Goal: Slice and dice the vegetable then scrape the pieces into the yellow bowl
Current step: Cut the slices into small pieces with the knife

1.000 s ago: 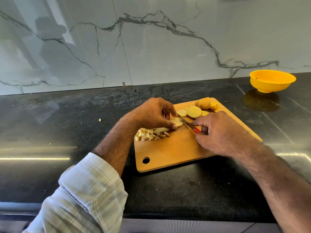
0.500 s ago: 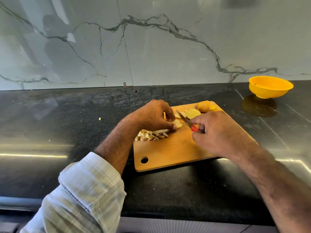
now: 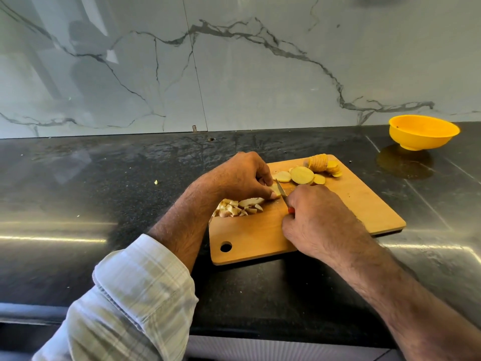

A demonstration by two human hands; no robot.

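A wooden cutting board (image 3: 364, 204) lies on the black counter. My left hand (image 3: 242, 175) pinches a pale potato slice (image 3: 275, 190) flat on the board. My right hand (image 3: 320, 220) grips a small red-handled knife (image 3: 282, 191), its blade set against that slice. A heap of diced pieces (image 3: 238, 207) sits just under my left hand. Round slices (image 3: 302, 175) and a fanned stack of slices (image 3: 321, 164) lie at the board's far edge. The yellow bowl (image 3: 423, 132) stands at the far right near the wall; it looks empty.
A small stray piece (image 3: 155, 182) lies on the counter left of the board. The marble wall (image 3: 234, 61) rises behind the counter. The counter's front edge (image 3: 234, 332) runs close to my body.
The knife blade has come down from above the slice onto it, and my right hand has moved a little toward my left. My left hand keeps its hold.
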